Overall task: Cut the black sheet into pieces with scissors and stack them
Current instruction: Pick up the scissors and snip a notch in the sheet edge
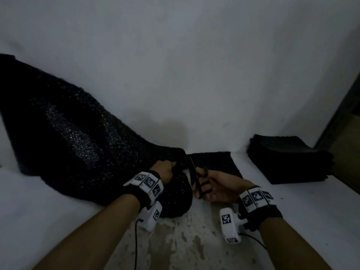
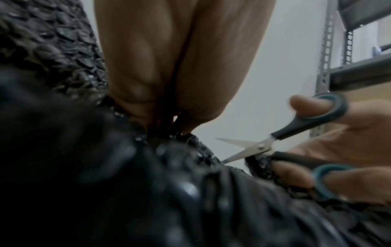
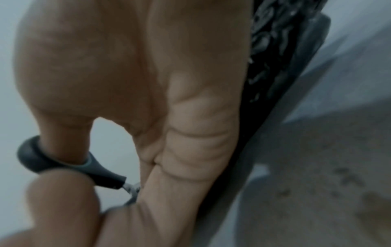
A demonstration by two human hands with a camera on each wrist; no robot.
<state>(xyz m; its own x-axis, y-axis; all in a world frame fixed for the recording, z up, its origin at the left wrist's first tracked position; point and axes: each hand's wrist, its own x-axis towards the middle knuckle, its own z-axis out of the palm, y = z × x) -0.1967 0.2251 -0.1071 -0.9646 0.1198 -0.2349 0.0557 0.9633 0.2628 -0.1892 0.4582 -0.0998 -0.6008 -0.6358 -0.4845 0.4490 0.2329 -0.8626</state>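
Black sheet (image 1: 74,133), bubbly and glossy, covers the left side of the white table (image 1: 292,211), its far part rising against the pale wall (image 1: 194,55) and its near end curling over the table's front edge. A strip of it (image 1: 212,162) lies flat just right of the cut line, toward the middle of the table. Near the right edge, well apart from the sheet, stands a stack of cut black pieces (image 1: 288,158). In the left wrist view a metal shelving rack (image 2: 330,66) stands behind.

Left hand (image 1: 165,170) pinches the sheet's edge, fingers (image 2: 135,100) bunched tight on the material just left of the cut. Right hand (image 1: 220,188) grips the scissors (image 1: 198,180), thumb and fingers through the dark, teal-lined handle loops. In the left wrist view the blades (image 2: 245,148) stand spread apart at the sheet's edge.
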